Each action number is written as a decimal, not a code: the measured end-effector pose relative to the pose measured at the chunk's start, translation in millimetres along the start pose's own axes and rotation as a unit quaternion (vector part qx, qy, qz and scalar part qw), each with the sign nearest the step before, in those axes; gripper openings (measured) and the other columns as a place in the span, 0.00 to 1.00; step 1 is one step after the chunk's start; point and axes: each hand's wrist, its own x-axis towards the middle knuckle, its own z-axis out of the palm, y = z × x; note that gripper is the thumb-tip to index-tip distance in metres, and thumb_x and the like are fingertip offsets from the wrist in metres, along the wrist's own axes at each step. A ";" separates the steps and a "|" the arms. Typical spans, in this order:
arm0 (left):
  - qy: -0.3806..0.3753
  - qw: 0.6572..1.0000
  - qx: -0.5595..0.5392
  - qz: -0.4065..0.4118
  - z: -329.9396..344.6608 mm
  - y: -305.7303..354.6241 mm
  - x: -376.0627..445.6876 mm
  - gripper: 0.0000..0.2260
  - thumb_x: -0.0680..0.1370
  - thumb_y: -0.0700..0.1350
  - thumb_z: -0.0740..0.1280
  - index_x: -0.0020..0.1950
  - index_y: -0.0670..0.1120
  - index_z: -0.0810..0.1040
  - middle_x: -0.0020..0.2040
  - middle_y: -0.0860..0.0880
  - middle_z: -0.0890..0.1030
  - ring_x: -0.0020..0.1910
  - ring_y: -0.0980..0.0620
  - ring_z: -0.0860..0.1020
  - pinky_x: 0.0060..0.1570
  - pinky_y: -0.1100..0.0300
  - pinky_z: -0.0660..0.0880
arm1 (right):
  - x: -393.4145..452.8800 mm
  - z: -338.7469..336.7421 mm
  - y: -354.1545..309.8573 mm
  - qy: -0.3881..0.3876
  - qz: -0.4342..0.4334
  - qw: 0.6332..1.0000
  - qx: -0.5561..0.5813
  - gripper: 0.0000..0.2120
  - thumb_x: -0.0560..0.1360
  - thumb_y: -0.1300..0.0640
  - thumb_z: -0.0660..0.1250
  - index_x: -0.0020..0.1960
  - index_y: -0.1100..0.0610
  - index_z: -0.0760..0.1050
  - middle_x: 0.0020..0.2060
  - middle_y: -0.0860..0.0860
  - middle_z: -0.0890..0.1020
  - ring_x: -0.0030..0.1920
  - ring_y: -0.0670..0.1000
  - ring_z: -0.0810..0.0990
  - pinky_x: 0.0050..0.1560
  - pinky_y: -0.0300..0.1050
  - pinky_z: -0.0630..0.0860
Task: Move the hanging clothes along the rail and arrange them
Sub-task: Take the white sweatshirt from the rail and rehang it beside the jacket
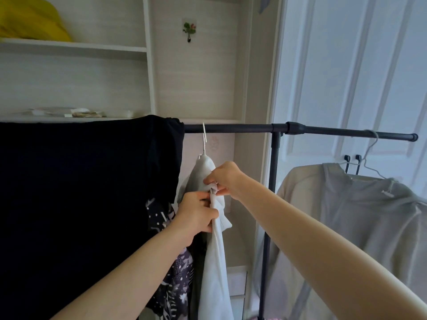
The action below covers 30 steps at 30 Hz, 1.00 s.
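Note:
A black rail [231, 128] runs across the view at mid height. From it a white garment [215, 250] hangs on a white hanger [204, 137]. My left hand [196, 214] grips the garment's front edge just below the collar. My right hand [225, 179] pinches the cloth right above it, at the shoulder. A large black cloth [80, 192] is draped over the rail's left part, and a dark patterned garment [171, 285] hangs beside the white one. A pale grey hooded jacket [360, 215] hangs on a wire hanger near the rail's right end.
The rack's black upright post [272, 181] stands between the white garment and the jacket. Behind are pale shelves [74, 46] with a yellow bundle [30, 19] on top and a white panelled door [346, 65] at the right.

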 end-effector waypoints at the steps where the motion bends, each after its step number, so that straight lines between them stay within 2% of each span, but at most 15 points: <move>1: 0.000 1.000 0.001 -0.002 1.7 -0.7 -1.0 0.15 0.73 0.27 0.64 0.50 0.46 0.77 0.43 0.46 0.81 0.50 0.42 0.80 0.32 0.57 0.80 | 0.1 -0.5 2.1 0.000 0.000 1.000 0.002 0.15 0.71 0.66 0.71 0.56 0.68 0.73 0.35 0.58 0.78 0.37 0.55 0.82 0.39 0.47 0.82; 3: 0.003 1.000 0.006 -0.004 4.4 0.9 -3.4 0.15 0.72 0.28 0.65 0.53 0.44 0.79 0.47 0.45 0.82 0.52 0.40 0.80 0.41 0.49 0.82 | -0.8 -2.6 3.2 0.005 -0.003 1.000 0.004 0.15 0.72 0.66 0.71 0.56 0.69 0.74 0.35 0.58 0.79 0.39 0.57 0.83 0.44 0.49 0.83; 5: 0.017 1.000 0.010 -0.001 4.7 6.4 -5.0 0.16 0.72 0.29 0.67 0.57 0.42 0.80 0.52 0.43 0.82 0.53 0.40 0.80 0.48 0.44 0.81 | -1.3 -5.1 -0.6 0.017 -0.009 1.000 0.007 0.15 0.71 0.65 0.71 0.55 0.69 0.74 0.36 0.59 0.80 0.38 0.58 0.84 0.44 0.50 0.83; 7: 0.031 0.999 0.007 0.013 3.3 14.6 -4.3 0.16 0.73 0.30 0.67 0.59 0.42 0.80 0.53 0.42 0.82 0.52 0.40 0.81 0.46 0.45 0.81 | -0.7 -9.4 -8.5 0.030 -0.021 0.999 0.007 0.15 0.71 0.64 0.72 0.54 0.68 0.74 0.38 0.61 0.81 0.41 0.59 0.85 0.44 0.51 0.83; 10: 0.039 0.999 0.000 0.033 -0.5 28.9 -3.0 0.14 0.73 0.31 0.68 0.57 0.42 0.80 0.52 0.41 0.82 0.47 0.42 0.83 0.41 0.52 0.83 | 1.7 -14.3 -21.2 0.040 -0.035 0.999 0.005 0.14 0.71 0.63 0.72 0.53 0.66 0.74 0.38 0.60 0.82 0.43 0.59 0.85 0.46 0.52 0.83; 12: 0.037 0.999 0.004 0.033 -1.9 34.2 -1.0 0.13 0.73 0.32 0.69 0.56 0.43 0.80 0.52 0.41 0.82 0.46 0.44 0.83 0.40 0.54 0.83 | 3.6 -14.9 -25.5 0.043 -0.039 0.998 0.004 0.14 0.72 0.63 0.72 0.54 0.65 0.74 0.40 0.60 0.82 0.42 0.58 0.85 0.42 0.49 0.84; 15: 0.034 0.999 0.020 0.019 -2.0 34.2 1.9 0.13 0.73 0.33 0.69 0.55 0.44 0.80 0.53 0.41 0.82 0.46 0.43 0.84 0.44 0.50 0.82 | 4.5 -12.2 -24.5 0.041 -0.031 0.999 -0.005 0.15 0.72 0.62 0.72 0.55 0.64 0.73 0.42 0.60 0.82 0.41 0.56 0.85 0.33 0.44 0.82; 19: 0.031 0.999 0.008 0.010 -3.0 33.3 1.9 0.13 0.73 0.33 0.69 0.55 0.44 0.80 0.51 0.42 0.82 0.45 0.44 0.84 0.40 0.54 0.83 | 5.0 -11.9 -22.2 0.039 -0.024 0.999 0.001 0.15 0.71 0.63 0.72 0.55 0.64 0.73 0.40 0.60 0.81 0.37 0.55 0.84 0.30 0.43 0.81; 22: 0.034 0.999 -0.002 0.027 -6.3 47.1 2.2 0.10 0.73 0.32 0.69 0.48 0.46 0.79 0.48 0.43 0.82 0.42 0.46 0.83 0.34 0.59 0.82 | 7.5 -16.1 -32.4 0.045 -0.041 0.998 0.016 0.14 0.71 0.63 0.71 0.54 0.65 0.73 0.41 0.60 0.81 0.39 0.56 0.84 0.36 0.46 0.83; 25: 0.046 0.998 0.002 0.042 -9.4 61.0 7.0 0.09 0.72 0.33 0.70 0.43 0.48 0.79 0.49 0.43 0.83 0.44 0.46 0.84 0.40 0.56 0.82 | 10.4 -19.9 -45.4 0.053 -0.056 0.997 0.022 0.09 0.72 0.64 0.70 0.48 0.64 0.71 0.41 0.60 0.81 0.43 0.57 0.85 0.45 0.51 0.83; 27: 0.044 0.998 0.007 0.037 -10.1 62.3 9.8 0.10 0.72 0.33 0.70 0.42 0.48 0.78 0.49 0.43 0.83 0.44 0.45 0.84 0.42 0.54 0.82 | 11.6 -18.8 -46.5 0.055 -0.052 0.997 0.005 0.08 0.73 0.64 0.69 0.44 0.62 0.70 0.41 0.60 0.81 0.43 0.56 0.85 0.45 0.50 0.83; 30: 0.029 0.999 0.022 0.011 -10.0 51.9 12.0 0.09 0.72 0.32 0.69 0.45 0.46 0.80 0.49 0.42 0.83 0.43 0.45 0.84 0.44 0.53 0.82 | 15.5 -12.9 -33.6 0.049 -0.028 0.998 -0.025 0.09 0.72 0.63 0.70 0.46 0.62 0.70 0.44 0.60 0.82 0.42 0.56 0.85 0.43 0.49 0.83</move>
